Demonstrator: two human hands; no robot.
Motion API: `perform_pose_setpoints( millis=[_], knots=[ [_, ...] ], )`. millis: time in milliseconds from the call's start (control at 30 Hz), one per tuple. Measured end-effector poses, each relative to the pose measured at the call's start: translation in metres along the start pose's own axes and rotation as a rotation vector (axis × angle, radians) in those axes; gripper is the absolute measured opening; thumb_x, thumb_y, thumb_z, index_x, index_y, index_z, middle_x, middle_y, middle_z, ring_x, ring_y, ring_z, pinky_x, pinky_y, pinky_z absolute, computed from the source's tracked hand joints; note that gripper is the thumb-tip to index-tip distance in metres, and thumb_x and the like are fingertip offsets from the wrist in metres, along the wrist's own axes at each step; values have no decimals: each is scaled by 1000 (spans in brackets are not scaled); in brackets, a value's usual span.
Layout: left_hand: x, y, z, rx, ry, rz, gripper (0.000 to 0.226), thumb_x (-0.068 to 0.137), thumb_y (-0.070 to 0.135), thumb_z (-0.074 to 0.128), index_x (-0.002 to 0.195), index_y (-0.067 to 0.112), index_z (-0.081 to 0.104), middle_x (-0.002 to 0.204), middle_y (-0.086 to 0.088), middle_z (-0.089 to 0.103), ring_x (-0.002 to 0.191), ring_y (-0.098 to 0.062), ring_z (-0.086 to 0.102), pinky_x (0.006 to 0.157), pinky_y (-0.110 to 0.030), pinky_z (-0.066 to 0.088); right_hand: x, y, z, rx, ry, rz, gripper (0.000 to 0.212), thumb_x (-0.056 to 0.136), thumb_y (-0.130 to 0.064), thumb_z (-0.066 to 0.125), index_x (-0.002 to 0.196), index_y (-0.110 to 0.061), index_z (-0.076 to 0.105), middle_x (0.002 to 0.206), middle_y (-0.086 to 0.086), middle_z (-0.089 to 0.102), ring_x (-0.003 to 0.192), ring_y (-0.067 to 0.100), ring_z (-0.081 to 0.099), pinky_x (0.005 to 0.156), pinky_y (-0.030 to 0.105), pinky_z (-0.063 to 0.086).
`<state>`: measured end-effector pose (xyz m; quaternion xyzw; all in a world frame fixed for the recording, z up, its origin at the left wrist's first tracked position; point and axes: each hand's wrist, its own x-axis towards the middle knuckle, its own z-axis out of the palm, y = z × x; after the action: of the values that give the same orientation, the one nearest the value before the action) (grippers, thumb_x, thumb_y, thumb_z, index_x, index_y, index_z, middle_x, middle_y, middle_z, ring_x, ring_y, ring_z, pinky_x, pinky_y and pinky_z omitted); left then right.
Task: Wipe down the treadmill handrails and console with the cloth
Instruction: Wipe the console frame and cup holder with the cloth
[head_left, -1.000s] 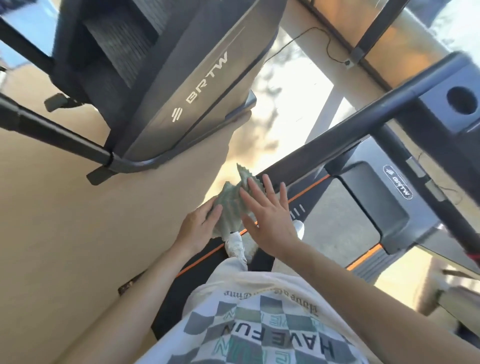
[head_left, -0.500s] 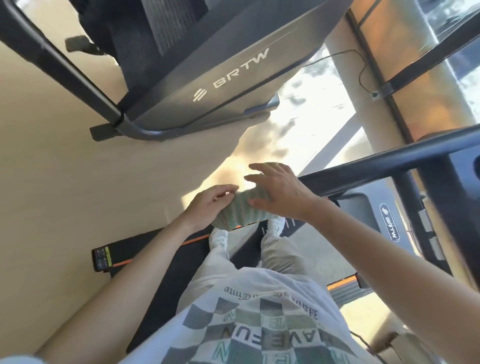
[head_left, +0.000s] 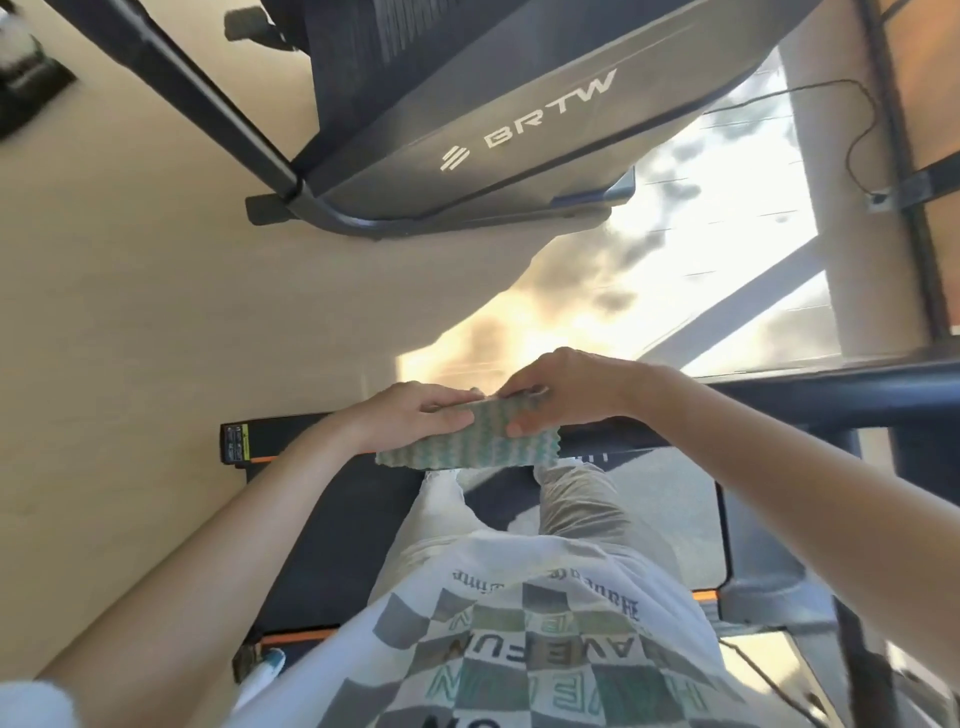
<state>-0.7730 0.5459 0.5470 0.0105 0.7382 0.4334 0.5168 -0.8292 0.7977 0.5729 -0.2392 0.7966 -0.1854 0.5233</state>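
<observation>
- Fingers (head_left: 447, 410) of the left hand (head_left: 410, 418) lay pressed together along the top edge of the cloth (head_left: 467, 449). The right hand (head_left: 566, 389) pinched the other end, thumb on the face and fingers curled over the edge. The left thumb was hidden, so that grip was probably a pinch too.
- The cloth, green-and-white and ribbed, was held stretched between both hands in front of the body. It hung above the end of the treadmill deck (head_left: 353, 519), just beside the near end of the dark handrail (head_left: 831, 400); whether it touched the rail could not be told.
- By my judgement the task stood at or near its start. The cloth was being squared up rather than pressed on anything, no wiped streak showed on the rail, and the console was out of view. The handrails and the console all looked left to do.
- "BRTW" in white capitals, with a striped logo before it, read clearly on the side of the neighbouring treadmill (head_left: 519, 171).
- The shirt (head_left: 519, 649) carried "HAVE FUN" in a checkered print, upside down to the camera. Above it ran a line of gothic lettering too small to read.
- A yellow-and-black sticker (head_left: 235, 441) sat on the deck's corner; its writing was illegible.
</observation>
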Motion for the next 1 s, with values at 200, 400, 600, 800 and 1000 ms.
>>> perform_pose_setpoints(
  millis=[200, 400, 600, 800, 1000],
  knots=[
    [30, 45, 21, 184, 11, -11, 56, 86, 67, 67, 138, 55, 54, 149, 26, 48, 136, -2, 44, 114, -32, 37, -31, 57, -15, 71, -16, -33, 51, 84, -50, 75, 132, -36, 64, 128, -13, 66, 116, 12, 60, 102, 36, 48],
    [63, 86, 38, 184, 1, -21, 48, 86, 57, 73, 131, 51, 60, 141, 24, 56, 131, -4, 49, 108, -33, 41, -47, 106, -33, 128, -57, -40, 42, 88, -60, 66, 123, -37, 69, 119, -19, 68, 112, 7, 61, 103, 36, 47],
    [84, 105, 48, 131, -30, -43, 40, 87, 55, 74, 126, 52, 65, 136, 24, 60, 129, -4, 51, 114, -41, 41, -57, 140, -36, 172, -63, -52, 41, 90, -58, 65, 122, -33, 70, 118, -15, 68, 110, 8, 62, 100, 33, 47],
    [117, 138, 72, 117, -85, -11, 46, 86, 61, 71, 129, 51, 62, 142, 21, 57, 134, -11, 49, 116, -46, 39, -88, 182, -49, 170, -95, -15, 44, 90, -58, 67, 126, -33, 69, 121, -18, 67, 111, 4, 59, 87, 19, 41],
    [145, 170, 98, 105, -91, 14, 49, 82, 58, 78, 127, 50, 64, 137, 15, 61, 131, -14, 53, 114, -44, 40, -112, 209, -59, 193, -17, 8, 34, 88, -45, 74, 119, -33, 72, 118, -16, 67, 112, 4, 58, 97, 30, 44]
  ],
)
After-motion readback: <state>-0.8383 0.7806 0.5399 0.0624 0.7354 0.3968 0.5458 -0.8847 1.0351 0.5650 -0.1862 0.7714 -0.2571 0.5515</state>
